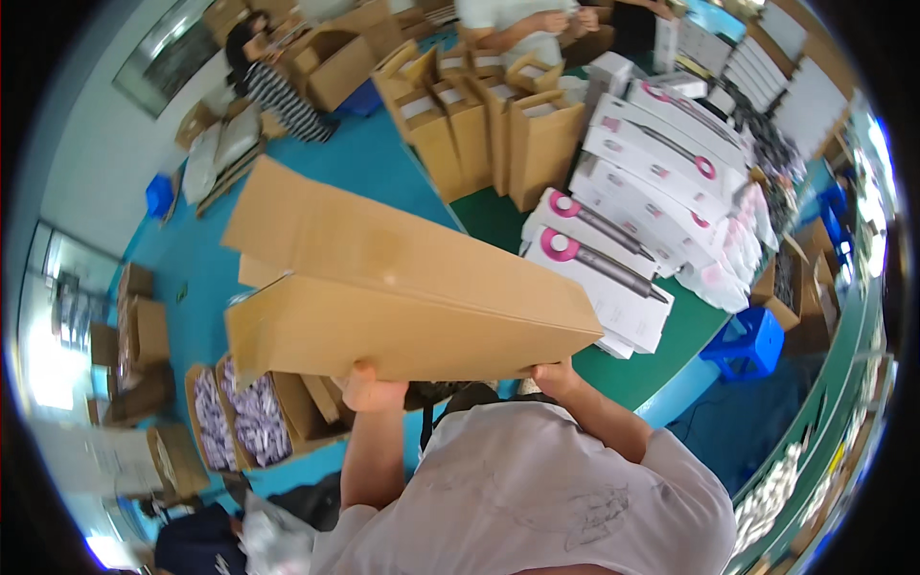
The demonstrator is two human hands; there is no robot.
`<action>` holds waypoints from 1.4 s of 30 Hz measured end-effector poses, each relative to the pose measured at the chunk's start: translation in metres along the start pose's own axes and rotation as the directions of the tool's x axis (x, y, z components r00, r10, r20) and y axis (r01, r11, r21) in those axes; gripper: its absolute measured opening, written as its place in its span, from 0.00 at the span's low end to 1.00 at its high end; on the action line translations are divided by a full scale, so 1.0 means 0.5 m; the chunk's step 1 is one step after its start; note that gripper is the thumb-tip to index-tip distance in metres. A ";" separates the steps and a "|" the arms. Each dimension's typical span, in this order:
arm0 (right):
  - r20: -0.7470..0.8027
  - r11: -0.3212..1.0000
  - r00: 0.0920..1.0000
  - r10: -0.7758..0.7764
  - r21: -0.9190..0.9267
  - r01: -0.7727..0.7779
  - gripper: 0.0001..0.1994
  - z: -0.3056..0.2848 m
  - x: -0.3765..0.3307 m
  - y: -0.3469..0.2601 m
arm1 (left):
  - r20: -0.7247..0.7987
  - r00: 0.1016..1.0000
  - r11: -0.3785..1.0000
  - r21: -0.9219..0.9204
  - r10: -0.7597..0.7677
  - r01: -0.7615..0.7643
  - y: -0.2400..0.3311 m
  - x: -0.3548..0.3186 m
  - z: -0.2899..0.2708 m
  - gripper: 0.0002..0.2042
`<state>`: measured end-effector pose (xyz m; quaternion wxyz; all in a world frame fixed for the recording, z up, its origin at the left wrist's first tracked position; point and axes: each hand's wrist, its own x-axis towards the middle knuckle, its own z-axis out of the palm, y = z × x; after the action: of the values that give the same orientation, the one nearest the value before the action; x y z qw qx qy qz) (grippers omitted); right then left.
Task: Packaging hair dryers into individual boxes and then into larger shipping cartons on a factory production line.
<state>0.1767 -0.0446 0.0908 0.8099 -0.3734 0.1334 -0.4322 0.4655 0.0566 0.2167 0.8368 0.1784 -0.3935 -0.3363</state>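
A long brown cardboard box (422, 316) is held up in front of me, lying lengthwise with its flaps open at the left end. My left hand (374, 385) grips its lower edge near the middle, thumb against the near side. Toward the right end, my right hand (554, 376) holds the same lower edge; some of its fingers are hidden under the box. The inside of the box cannot be seen. Just past its right end, white boxes printed with a grey and pink hair styler (604, 259) lie on the green table (652, 369).
Several open brown boxes (541, 153) stand upright at the table's far side, beside stacked white boxes (661, 158). A blue stool (747, 343) stands right of the table. Cartons of purple-white packets (254, 412) sit at left. One person (527, 19) is across the table, another (278, 86) far left.
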 end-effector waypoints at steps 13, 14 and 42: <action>-0.299 0.986 0.940 -0.165 -0.069 0.151 0.47 0.019 0.019 -0.118 | -0.299 0.926 0.843 0.413 -0.231 0.344 0.124 0.295 -0.424 0.28; -0.303 0.988 0.941 -0.153 -0.061 0.141 0.48 0.020 0.025 -0.104 | -0.333 0.854 0.837 0.246 -0.400 0.489 0.115 0.291 -0.494 0.27; -0.423 0.658 0.895 -0.144 -0.717 -0.233 0.51 0.283 0.121 -0.277 | -0.090 0.752 0.751 0.054 -0.653 0.658 -0.085 0.038 -0.490 0.49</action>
<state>0.2053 -0.0717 0.2941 0.5399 -0.5616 0.4903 -0.3908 0.6470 0.0213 0.0495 0.6701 0.3500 -0.2920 -0.5858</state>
